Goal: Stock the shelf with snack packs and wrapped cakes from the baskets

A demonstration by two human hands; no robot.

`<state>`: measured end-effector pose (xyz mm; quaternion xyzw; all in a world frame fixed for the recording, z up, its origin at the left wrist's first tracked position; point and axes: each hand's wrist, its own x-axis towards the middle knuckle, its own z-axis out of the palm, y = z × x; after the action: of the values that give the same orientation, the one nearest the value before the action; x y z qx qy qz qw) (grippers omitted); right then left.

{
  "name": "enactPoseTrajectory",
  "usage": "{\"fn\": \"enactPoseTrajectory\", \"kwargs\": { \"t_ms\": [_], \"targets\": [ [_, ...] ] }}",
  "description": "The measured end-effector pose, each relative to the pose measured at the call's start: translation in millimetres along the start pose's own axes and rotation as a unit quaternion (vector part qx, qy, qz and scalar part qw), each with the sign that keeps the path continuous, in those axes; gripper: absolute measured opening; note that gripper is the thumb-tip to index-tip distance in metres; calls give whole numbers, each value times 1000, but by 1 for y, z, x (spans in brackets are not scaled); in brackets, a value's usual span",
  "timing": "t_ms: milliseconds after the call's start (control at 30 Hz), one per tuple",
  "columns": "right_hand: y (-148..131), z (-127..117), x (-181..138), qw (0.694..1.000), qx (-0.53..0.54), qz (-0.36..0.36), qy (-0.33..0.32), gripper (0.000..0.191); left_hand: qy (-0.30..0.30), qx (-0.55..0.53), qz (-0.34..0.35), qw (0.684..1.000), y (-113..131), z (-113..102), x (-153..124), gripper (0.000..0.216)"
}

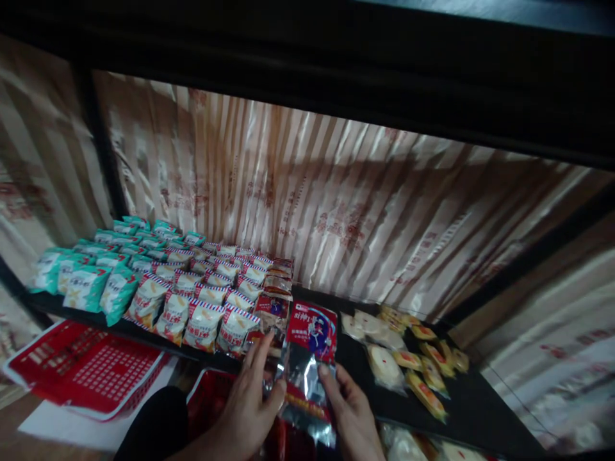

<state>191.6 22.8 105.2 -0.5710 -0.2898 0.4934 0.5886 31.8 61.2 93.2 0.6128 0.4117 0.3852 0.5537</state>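
My right hand (353,406) grips a red and black snack packet (310,365) by its right edge, thumb on the front. The packet is tilted up over the shelf's front edge. My left hand (252,400) is open at the packet's left side, fingers stretched forward and thumb apart, close to the packet's lower left edge. Just beyond those fingertips stands a row of similar red packets (273,304). Left of them are white, red and blue striped snack bags (204,323) in rows, and at the far left, teal bags (86,288).
Right on the black shelf (348,368) lie yellow-wrapped packets (426,394) and pale round packaged items (384,365). Red plastic baskets (91,368) sit below the front edge at left and centre. A dark upper shelf (307,70) hangs overhead; striped sheeting (336,198) covers the back.
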Motion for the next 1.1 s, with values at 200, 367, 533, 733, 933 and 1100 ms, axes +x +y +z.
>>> {"fn": "enactPoseTrajectory", "kwargs": {
  "t_ms": [200, 367, 533, 733, 933, 1100],
  "targets": [
    [-55, 3, 106, 975, -187, -118, 25, 47, -38, 335, 195, 921, 33, -6, 52, 51],
    [-73, 25, 195, 912, -373, -166, 46, 36, -32, 415, 189, 890, 39, 3, 115, 44],
    [-73, 45, 253, 842, -512, -143, 90, 41, -53, 450, 144, 880, 34, 2, 158, 38],
    [-61, 62, 288, 818, -553, -139, 73, 49, -72, 461, 112, 877, 14, -5, 191, 54],
    [-57, 74, 310, 790, -593, -141, 62, 42, -64, 470, 89, 876, 11, -8, 212, 59],
    [-52, 78, 323, 767, -626, -130, 53, 35, -65, 482, 88, 870, 5, -6, 226, 60]
  ]
}}
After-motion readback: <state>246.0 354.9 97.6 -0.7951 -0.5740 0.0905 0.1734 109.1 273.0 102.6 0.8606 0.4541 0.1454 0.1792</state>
